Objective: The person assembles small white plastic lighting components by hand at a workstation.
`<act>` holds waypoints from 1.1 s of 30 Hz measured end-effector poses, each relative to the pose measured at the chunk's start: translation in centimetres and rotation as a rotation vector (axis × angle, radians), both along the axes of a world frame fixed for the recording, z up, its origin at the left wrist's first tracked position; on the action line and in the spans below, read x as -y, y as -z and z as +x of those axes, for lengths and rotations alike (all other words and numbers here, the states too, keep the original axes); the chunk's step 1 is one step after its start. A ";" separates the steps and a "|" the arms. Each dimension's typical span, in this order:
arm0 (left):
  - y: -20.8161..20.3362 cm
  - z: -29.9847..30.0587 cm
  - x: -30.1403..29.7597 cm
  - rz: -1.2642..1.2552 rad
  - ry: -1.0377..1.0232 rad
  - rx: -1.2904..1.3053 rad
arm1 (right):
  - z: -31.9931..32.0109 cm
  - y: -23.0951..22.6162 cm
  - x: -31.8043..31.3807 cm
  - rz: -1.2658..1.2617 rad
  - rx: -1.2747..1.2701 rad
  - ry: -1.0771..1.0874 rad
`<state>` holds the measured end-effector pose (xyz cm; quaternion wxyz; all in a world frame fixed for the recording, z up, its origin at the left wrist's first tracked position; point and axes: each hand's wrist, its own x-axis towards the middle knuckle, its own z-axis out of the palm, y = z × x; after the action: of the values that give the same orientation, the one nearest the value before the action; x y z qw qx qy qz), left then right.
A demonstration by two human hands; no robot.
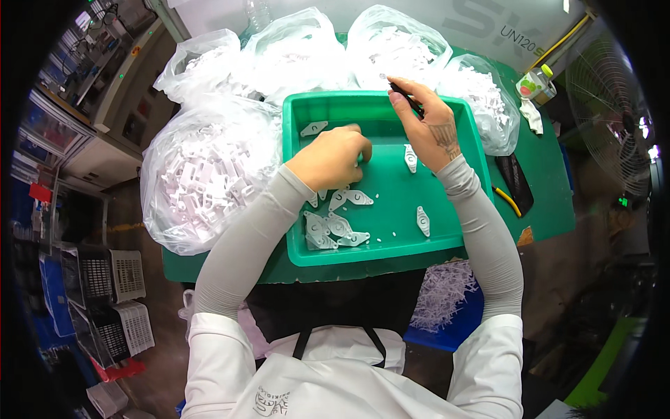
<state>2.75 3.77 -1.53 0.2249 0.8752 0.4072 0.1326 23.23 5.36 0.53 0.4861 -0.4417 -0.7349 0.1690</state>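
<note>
My left hand [331, 159] hangs over the left part of a green plastic tray [380, 253], fingers curled together; whatever they hold, if anything, is hidden. Slim and black, a hand tool [406, 98] is gripped in my right hand [429, 127], above the tray's far right; its exact kind is not clear. Several flat white plastic pieces [339, 225] with U-shaped marks lie heaped at the tray's near left. Single pieces of the same sort rest at the far left [314, 128], below my right hand [410, 158] and near the front [423, 221]. Small white scraps are scattered among them.
Clear bags of white plastic parts [209, 174] surround the tray's left and far sides. On the green table's right lie a black pouch [514, 183] and a yellow-handled tool [507, 201], with a bottle [534, 84] behind. A blue bin of white scraps [443, 297] sits below.
</note>
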 end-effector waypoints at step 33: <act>0.4 -0.4 1.0 0.007 0.001 0.039 | -0.1 0.4 0.2 -0.212 -0.062 -0.016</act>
<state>2.34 2.73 -1.90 0.2297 0.8736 0.4017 0.1509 23.08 5.12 0.17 0.4578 -0.4792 -0.7011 0.2632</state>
